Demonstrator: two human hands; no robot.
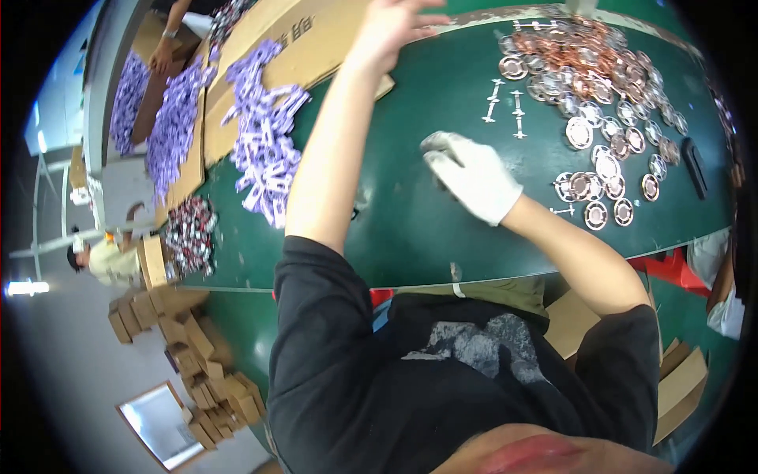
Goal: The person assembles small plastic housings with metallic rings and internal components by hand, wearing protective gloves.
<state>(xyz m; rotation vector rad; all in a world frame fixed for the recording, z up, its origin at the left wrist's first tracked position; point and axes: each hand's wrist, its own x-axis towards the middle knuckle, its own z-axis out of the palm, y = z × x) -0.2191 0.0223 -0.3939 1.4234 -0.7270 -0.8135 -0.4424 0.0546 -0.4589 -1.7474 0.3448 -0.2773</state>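
Note:
My bare left hand (388,30) reaches over the far side of the green table (395,205), beside a cardboard sheet. Its fingers are stretched out toward the right, and nothing shows in them. Over the middle of the table is my right hand (474,175) in a white glove, its fingertips dark and pointing left. Thumb and fingers look bent but apart, with no object visible between them. To the right of the glove lie several thin metallic pieces (519,114). Beyond them spreads a heap of round silver and copper-coloured metal parts (604,83).
Purple plastic pieces (264,130) are piled at left by the cardboard sheet (316,39). A heap of small red and silver parts (189,229) sits at the table's left end. A black bar-shaped object (695,167) lies far right. Cardboard boxes (193,347) stand on the floor. Other people work nearby.

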